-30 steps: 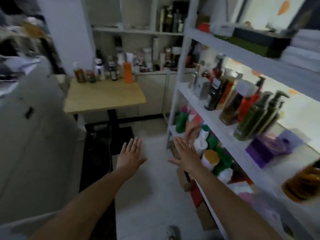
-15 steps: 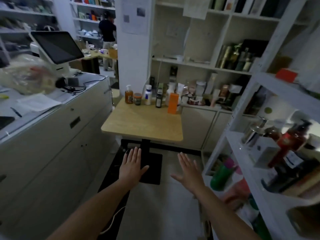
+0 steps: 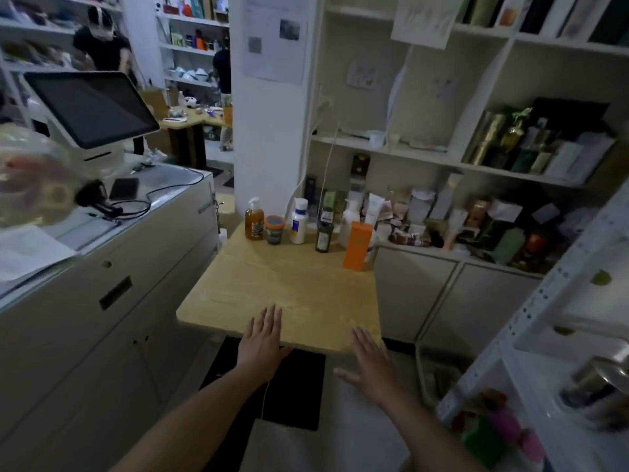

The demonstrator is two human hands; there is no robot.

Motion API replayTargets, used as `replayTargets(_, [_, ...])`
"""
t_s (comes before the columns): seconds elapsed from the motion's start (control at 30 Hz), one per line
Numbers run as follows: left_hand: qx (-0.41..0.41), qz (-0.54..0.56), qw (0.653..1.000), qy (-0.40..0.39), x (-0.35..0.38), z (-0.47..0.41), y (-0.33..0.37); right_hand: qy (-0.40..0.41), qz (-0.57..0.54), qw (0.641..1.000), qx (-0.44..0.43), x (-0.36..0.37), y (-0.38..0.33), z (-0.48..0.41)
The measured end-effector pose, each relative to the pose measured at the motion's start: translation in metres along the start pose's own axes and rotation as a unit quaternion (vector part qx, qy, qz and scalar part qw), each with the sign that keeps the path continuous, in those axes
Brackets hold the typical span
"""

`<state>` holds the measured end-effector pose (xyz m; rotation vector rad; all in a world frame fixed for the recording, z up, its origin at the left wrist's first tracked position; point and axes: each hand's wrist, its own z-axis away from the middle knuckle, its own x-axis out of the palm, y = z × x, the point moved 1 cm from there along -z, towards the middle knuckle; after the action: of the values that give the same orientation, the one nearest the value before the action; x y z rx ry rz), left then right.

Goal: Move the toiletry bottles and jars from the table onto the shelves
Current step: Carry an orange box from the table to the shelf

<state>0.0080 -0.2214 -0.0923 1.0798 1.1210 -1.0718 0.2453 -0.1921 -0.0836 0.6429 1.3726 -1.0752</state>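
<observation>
My left hand (image 3: 263, 338) is flat with the fingers close together and the thumb out, holding nothing, its fingertips over the near edge of the wooden table (image 3: 282, 287). My right hand (image 3: 372, 361) is just as bare, fingers slightly spread, at the table's near right corner. The toiletries all stand in a row along the far edge, well apart from both hands: an amber pump bottle (image 3: 254, 220) at the far left, a small jar (image 3: 274, 229) with an orange rim beside it, a white bottle (image 3: 299, 221), a dark bottle (image 3: 324, 230), a cream pump bottle (image 3: 349, 220) (partly hidden) and an orange box (image 3: 357, 245) nearest me on the right. The white shelves (image 3: 531, 301) rise along the right side.
</observation>
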Motion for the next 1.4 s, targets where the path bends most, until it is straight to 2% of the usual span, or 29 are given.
replayTargets(0.17, [0.041,-0.006,0.999,0.016,-0.028,-0.107,-0.009,0.006,-0.003,0.999,0.045,-0.004,0.02,-0.079])
replayTargets(0.27, [0.047,-0.004,0.999,-0.015,-0.018,-0.143,-0.003,-0.02,-0.014,0.998,0.062,0.005,0.035,-0.102])
replayTargets(0.37, [0.072,-0.034,0.996,-0.032,-0.01,-0.177,0.01,-0.008,-0.023,0.994,0.106,-0.003,0.058,-0.142])
replayTargets(0.47, [0.088,-0.011,0.995,-0.035,-0.011,-0.223,0.028,0.009,-0.048,0.989,0.142,-0.026,0.083,-0.182])
replayTargets(0.8, [0.074,0.015,0.997,-0.031,-0.034,-0.377,0.09,-0.029,-0.045,0.992,0.111,-0.056,0.17,-0.334])
replayTargets(0.97, [0.024,0.098,0.993,-0.059,-0.031,-0.438,0.118,-0.027,-0.088,0.992,0.082,-0.059,0.201,-0.39])
replayTargets(1.2, [0.06,0.115,0.986,-0.106,-0.021,-0.48,0.134,-0.035,-0.205,0.977,0.048,-0.037,0.225,-0.428])
replayTargets(1.3, [0.066,0.19,0.97,-0.138,-0.019,-0.493,0.139,-0.025,-0.257,0.964,0.063,-0.029,0.234,-0.438])
replayTargets(1.4, [0.011,0.274,0.948,-0.162,-0.018,-0.505,0.145,0.002,-0.286,0.954,0.092,-0.029,0.242,-0.445])
